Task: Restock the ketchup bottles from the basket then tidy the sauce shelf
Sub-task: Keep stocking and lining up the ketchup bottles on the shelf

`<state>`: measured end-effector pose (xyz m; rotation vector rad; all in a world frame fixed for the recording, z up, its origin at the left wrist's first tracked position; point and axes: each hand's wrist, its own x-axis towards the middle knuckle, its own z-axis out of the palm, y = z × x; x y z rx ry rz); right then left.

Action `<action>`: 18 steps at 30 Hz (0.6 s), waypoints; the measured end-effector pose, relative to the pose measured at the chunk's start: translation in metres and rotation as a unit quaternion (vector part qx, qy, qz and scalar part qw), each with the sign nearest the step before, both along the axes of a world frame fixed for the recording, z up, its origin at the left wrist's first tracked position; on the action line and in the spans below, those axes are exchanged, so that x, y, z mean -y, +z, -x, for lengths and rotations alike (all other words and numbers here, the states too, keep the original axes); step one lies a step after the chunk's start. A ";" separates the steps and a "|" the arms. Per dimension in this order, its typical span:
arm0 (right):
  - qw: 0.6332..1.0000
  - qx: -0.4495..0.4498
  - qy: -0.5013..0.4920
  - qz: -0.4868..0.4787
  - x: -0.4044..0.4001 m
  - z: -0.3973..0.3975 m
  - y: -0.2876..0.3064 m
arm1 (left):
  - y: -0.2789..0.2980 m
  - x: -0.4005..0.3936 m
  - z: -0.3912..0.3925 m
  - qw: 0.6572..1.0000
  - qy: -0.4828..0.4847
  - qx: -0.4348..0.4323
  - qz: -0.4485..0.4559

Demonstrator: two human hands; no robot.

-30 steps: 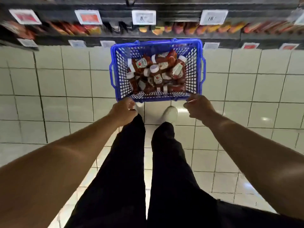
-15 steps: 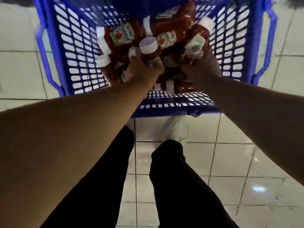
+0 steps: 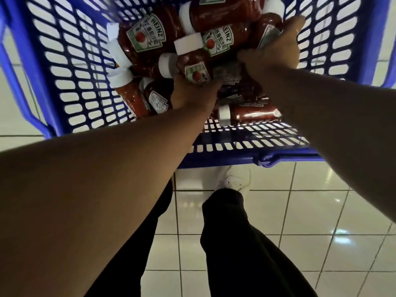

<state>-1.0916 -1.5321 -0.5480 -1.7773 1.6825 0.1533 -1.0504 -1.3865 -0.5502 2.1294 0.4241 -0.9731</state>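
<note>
Reaching into the blue basket point(image 3: 53, 67), both hands are gripping ketchup bottles. Left hand point(image 3: 192, 95) is curling round a bottle point(image 3: 192, 65) w/ cap pointing up-left; right hand point(image 3: 272, 54) is clasping another bottle point(image 3: 265, 28) lying further right. Left one is nearer, so prob. lifting first.

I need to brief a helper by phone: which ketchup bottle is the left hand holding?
Look into the blue basket on the tiled floor, full of ketchup bottles lying on their sides. The left hand grips the ketchup bottle in the middle of the heap. Unlike its neighbours, it stands nearly upright, white cap topmost.
</note>
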 end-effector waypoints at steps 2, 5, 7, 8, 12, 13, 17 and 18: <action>0.995 0.029 -0.038 -0.083 0.002 0.003 0.021 | 0.019 -0.009 -0.001 0.999 -0.012 -0.015 0.031; 0.967 0.109 -0.098 -0.210 -0.006 0.013 0.060 | 0.054 -0.018 -0.004 0.995 0.001 -0.055 0.079; 0.911 0.200 -0.143 -0.332 -0.016 0.024 0.093 | 0.085 -0.022 -0.006 0.989 0.003 -0.097 0.113; 0.875 0.238 -0.159 -0.391 -0.023 0.029 0.114 | 0.103 -0.024 -0.006 0.985 0.007 -0.112 0.128; 0.763 0.342 -0.196 -0.513 -0.040 0.048 0.204 | 0.189 -0.032 -0.011 0.971 0.018 -0.148 0.186; 0.732 0.360 -0.205 -0.541 -0.042 0.052 0.230 | 0.214 -0.033 -0.011 0.968 0.012 -0.152 0.200; 0.669 0.407 -0.199 -0.589 -0.042 0.060 0.346 | 0.329 -0.039 -0.013 0.955 0.002 -0.143 0.261; 0.661 0.419 -0.185 -0.595 -0.041 0.059 0.380 | 0.362 -0.040 -0.015 0.951 -0.009 -0.135 0.278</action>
